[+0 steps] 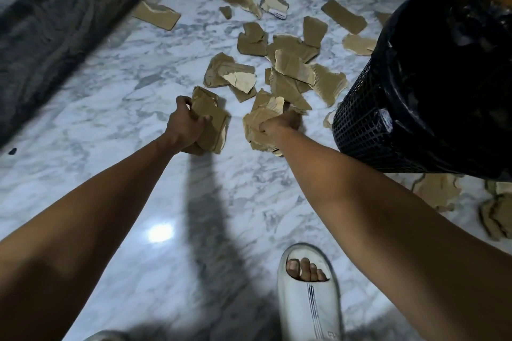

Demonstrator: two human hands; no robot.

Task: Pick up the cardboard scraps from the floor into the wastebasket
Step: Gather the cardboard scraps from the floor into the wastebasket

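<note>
Head view: both hands full of scraps over marble floor.
Left hand clamped on a scrap stack; right hand curled round a torn bundle; loose scraps strewn beyond; black wastebasket just right; white slipper below.

Left hand and right hand are side by side above the floor, each holding scraps: stack in the left, bundle in the right. Loose scraps lie on the floor beyond both hands, most beyond the right one. Wastebasket stands to the right of the right hand, more scraps at its near side. Rug lies far left of the left hand. Slipper rests on the floor behind the right hand.
</note>
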